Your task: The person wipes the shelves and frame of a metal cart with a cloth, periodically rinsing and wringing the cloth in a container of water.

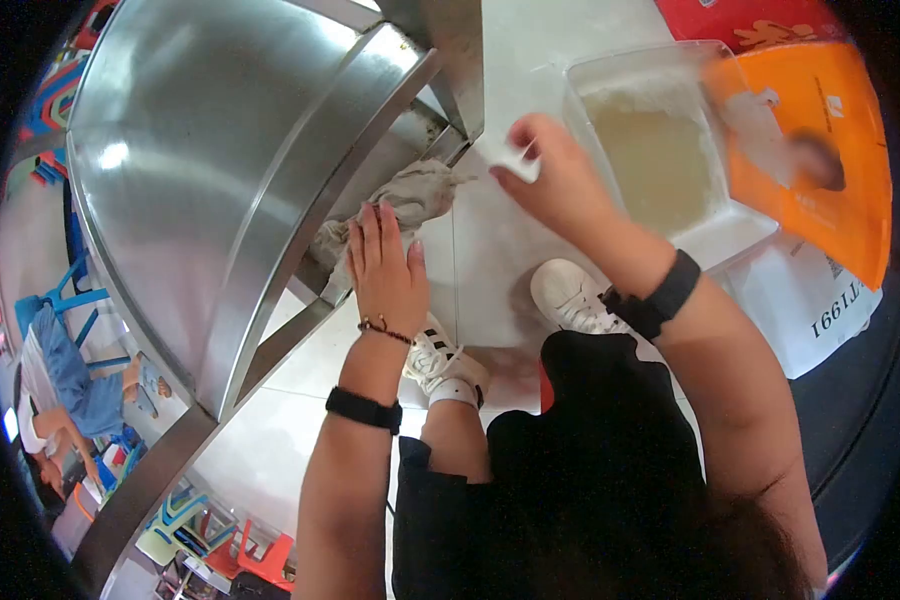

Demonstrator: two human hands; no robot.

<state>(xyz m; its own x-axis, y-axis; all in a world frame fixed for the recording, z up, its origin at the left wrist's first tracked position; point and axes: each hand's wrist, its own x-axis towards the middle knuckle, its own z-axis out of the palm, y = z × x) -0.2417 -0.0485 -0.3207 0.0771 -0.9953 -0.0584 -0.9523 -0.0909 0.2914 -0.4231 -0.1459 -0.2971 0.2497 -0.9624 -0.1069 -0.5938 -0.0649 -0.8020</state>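
My left hand [385,265] lies flat with its fingers stretched out, the fingertips against a crumpled greyish-brown cloth [415,190]. The cloth rests at the low steel frame under the metal table [210,130]. My right hand [562,180] hangs between the cloth and a translucent plastic tub [750,225]. Its thumb and fingers curve round a small white thing [516,160], too blurred to name. Cloudy brownish water [660,165] stands in the tub.
An orange bag [850,110] overlaps the tub's right side, and a white printed bag [820,320] lies below it. My shoes [570,295] stand on the tiled floor. Coloured stools [175,525] and a seated person [65,390] are at the far left.
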